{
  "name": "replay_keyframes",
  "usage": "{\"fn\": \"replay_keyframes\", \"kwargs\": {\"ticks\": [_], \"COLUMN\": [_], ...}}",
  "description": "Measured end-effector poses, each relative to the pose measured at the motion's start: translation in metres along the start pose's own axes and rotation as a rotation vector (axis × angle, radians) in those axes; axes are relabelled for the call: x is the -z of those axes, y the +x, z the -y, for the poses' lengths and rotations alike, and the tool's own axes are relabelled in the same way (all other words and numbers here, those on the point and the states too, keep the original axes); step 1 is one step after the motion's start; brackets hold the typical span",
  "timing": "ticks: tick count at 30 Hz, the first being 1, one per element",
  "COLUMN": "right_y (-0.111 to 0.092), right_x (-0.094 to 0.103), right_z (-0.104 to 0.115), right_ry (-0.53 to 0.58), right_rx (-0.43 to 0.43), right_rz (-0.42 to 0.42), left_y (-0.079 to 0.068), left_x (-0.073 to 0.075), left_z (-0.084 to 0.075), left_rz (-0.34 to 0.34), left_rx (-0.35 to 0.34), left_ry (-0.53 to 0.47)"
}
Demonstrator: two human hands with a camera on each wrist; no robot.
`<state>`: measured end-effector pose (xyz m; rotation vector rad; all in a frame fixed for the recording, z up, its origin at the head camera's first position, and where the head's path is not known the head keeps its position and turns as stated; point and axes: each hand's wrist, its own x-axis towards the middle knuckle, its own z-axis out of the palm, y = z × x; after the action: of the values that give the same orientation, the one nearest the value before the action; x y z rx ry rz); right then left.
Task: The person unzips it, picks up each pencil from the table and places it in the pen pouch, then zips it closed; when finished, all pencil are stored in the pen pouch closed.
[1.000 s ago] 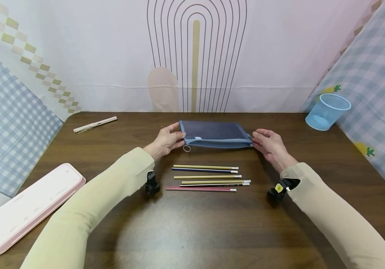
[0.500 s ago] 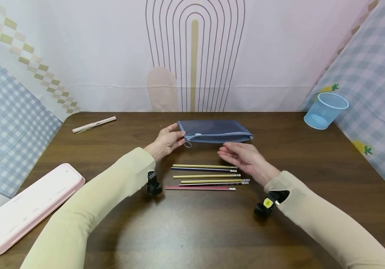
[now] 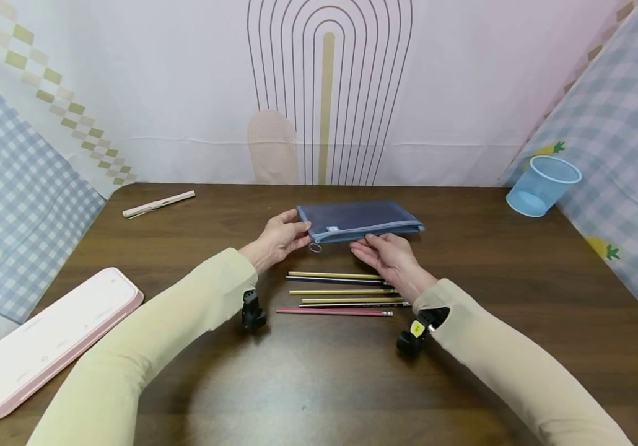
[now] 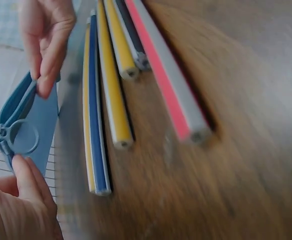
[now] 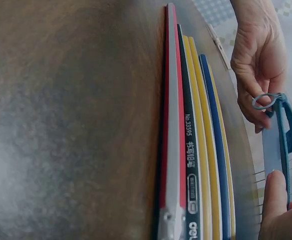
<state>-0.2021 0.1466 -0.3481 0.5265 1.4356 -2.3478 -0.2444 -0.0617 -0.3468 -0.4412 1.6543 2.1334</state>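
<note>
A blue zippered mesh pouch [image 3: 358, 215] is held a little above the far middle of the table. My left hand [image 3: 277, 241] pinches its left end, where a metal ring [image 3: 316, 248] dangles from the zipper. With thumb and fingers, my right hand [image 3: 391, 260] pinches the front edge near the middle. The zipper side gapes in the right wrist view, seen beside my right thumb [image 5: 274, 192]. Several pencils lie nearly parallel in front of the pouch: yellow ones [image 3: 330, 292], a blue one [image 4: 98, 125], a black one [image 5: 190, 150] and a red one [image 3: 330, 311]. My right hand covers some of their ends.
A white pen [image 3: 158, 204] lies at the back left. At the left edge sits a long white and pink case [image 3: 51, 341]. A light blue mesh cup [image 3: 542, 186] stands at the back right. Cloth hangs behind and beside the table.
My right hand has left the pouch's right end, moved leftward over the pencils, and now pinches the front edge. The left hand keeps its grip on the left end.
</note>
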Motion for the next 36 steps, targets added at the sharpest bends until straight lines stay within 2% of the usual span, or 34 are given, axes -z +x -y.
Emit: {"fn": "replay_keyframes", "kwargs": {"ticks": [2, 4, 9, 11, 14, 16, 19, 23, 26, 32, 36], "right_y": [0.002, 0.002, 0.002, 0.001, 0.001, 0.001, 0.003, 0.005, 0.007, 0.009, 0.011], "right_x": [-0.001, -0.001, 0.000, 0.001, 0.001, 0.000, -0.001, -0.003, -0.004, -0.002, 0.000], "right_z": [0.000, 0.001, 0.004, 0.004, 0.005, 0.005, 0.004, 0.003, 0.003, 0.003, 0.003], "right_ry": [0.001, -0.003, -0.027, -0.037, -0.054, -0.060, -0.064, -0.070, -0.076, -0.093, -0.102], "right_rx": [0.023, 0.051, 0.090, 0.084, 0.071, 0.065, 0.057, 0.052, 0.056, 0.065, 0.054], "right_rz": [-0.008, -0.011, 0.007, 0.019, 0.043, 0.067, 0.098, 0.106, 0.103, 0.102, 0.104], "left_y": [-0.002, -0.003, -0.007, -0.009, -0.012, -0.013, -0.014, -0.014, -0.013, -0.010, -0.006], "left_x": [0.001, 0.002, 0.000, -0.005, -0.016, -0.023, -0.032, -0.040, -0.042, -0.044, -0.042], "left_z": [0.001, 0.002, 0.003, 0.003, 0.002, 0.002, 0.003, 0.004, 0.003, -0.002, -0.007], "left_rz": [-0.004, -0.021, -0.050, -0.002, 0.117, 0.183, 0.225, 0.219, 0.193, 0.090, 0.037], "left_rx": [-0.031, -0.101, -0.397, -0.506, -0.626, -0.677, -0.716, -0.744, -0.763, -0.790, -0.801], "left_ry": [0.054, 0.140, 0.491, 0.637, 0.815, 0.907, 1.022, 1.109, 1.125, 1.108, 1.058]}}
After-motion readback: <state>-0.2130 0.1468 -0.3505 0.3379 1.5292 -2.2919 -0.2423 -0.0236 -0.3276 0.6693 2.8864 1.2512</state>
